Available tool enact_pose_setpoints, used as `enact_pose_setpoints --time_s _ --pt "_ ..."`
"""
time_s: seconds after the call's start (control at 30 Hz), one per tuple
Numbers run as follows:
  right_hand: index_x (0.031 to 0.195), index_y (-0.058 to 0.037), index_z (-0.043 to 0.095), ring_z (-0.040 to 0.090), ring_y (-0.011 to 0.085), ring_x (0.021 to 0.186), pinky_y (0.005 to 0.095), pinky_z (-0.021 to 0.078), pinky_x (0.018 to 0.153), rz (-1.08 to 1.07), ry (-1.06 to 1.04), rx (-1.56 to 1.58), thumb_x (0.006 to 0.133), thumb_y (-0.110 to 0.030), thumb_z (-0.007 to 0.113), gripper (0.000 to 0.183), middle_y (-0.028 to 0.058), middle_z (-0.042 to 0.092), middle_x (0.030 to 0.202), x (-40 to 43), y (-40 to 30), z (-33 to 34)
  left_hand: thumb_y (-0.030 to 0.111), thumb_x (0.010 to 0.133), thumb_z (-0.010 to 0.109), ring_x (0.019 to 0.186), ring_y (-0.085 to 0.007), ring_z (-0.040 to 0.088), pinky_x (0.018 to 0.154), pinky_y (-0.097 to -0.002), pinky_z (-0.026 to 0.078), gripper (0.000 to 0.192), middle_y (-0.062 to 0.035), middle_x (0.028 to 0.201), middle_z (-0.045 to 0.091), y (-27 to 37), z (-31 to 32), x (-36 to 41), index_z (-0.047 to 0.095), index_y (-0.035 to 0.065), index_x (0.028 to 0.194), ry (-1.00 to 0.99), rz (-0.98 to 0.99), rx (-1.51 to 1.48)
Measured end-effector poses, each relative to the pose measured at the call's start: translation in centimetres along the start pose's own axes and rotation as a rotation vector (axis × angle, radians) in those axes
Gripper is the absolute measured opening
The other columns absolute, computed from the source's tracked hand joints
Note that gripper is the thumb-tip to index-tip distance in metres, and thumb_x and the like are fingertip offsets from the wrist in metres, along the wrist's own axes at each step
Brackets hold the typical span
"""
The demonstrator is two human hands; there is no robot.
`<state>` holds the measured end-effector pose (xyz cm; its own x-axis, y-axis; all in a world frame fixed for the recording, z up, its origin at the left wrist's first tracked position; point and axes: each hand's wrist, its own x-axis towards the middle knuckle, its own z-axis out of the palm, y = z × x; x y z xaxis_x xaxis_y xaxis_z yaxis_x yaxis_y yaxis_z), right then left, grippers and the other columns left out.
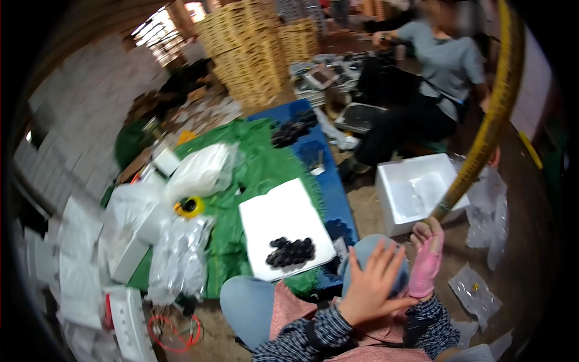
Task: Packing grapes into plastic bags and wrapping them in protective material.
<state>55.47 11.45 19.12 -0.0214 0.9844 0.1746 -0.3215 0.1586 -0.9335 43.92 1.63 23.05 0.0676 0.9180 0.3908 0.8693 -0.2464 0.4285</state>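
Observation:
My right hand (426, 260), in a pink glove that leaves the fingertips bare, is at the lower right, its fingers at the lower end of a curved yellow pole (486, 126); whether they close round it is unclear. My bare left hand (377, 278) hovers over my knee with its fingers spread and nothing in it, its thumb side away from the glove's wrist. To the left of my hands, a bunch of dark grapes (290, 252) lies on a white sheet (280, 212) over a green woven cloth (226, 235).
An open white foam box (414, 190) stands on the floor ahead. Plastic packs (178, 258) and a yellow tape roll (190, 207) lie at the left. Stacked yellow crates (244, 50) rise behind. A co-worker (429, 81) sits at the upper right. Dark bunches (294, 129) lie on the blue surface's far end.

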Motion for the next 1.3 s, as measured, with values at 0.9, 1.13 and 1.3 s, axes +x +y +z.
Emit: enact_pose_setpoints --time_s 0.9,1.13,1.3 --pt "0.117 -0.0059 0.06 0.063 0.0222 0.091 0.0355 0.052 0.081 -0.236 -0.645 -0.593 0.089 -0.02 0.064 0.032 0.0109 0.064 0.1 2.7 3.9 18.4 0.027 0.072 0.082 0.132 -0.0473 0.035 0.108 -0.0534 0.032 0.088 -0.0285 0.149 0.028 -16.1 -22.4 -7.0 0.038 0.0095 0.147 -0.192 -0.19 0.096" --pt "0.075 -0.0133 0.063 0.066 0.0252 0.068 0.0404 0.0514 0.056 -0.5 -1.626 -1.327 0.085 -0.033 0.061 0.023 0.0049 0.063 0.07 1.1 19.2 13.6 0.021 0.069 0.082 0.083 -0.0295 0.059 0.072 -0.0401 0.049 0.032 -0.0086 0.087 0.061 -29.8 -11.4 -18.8 0.065 0.006 0.091 -0.235 -0.183 0.225" --pt "0.073 -0.0136 0.063 0.066 0.0238 0.066 0.0394 0.0516 0.055 -0.518 -1.619 -1.334 0.082 -0.024 0.057 0.015 0.0027 0.065 0.071 -1.2 23.9 13.3 0.03 0.074 0.077 0.077 -0.0251 0.055 0.066 -0.0378 0.043 0.028 -0.0054 0.083 0.057 -31.6 -3.3 -21.2 0.065 0.0082 0.088 -0.284 -0.308 0.141"
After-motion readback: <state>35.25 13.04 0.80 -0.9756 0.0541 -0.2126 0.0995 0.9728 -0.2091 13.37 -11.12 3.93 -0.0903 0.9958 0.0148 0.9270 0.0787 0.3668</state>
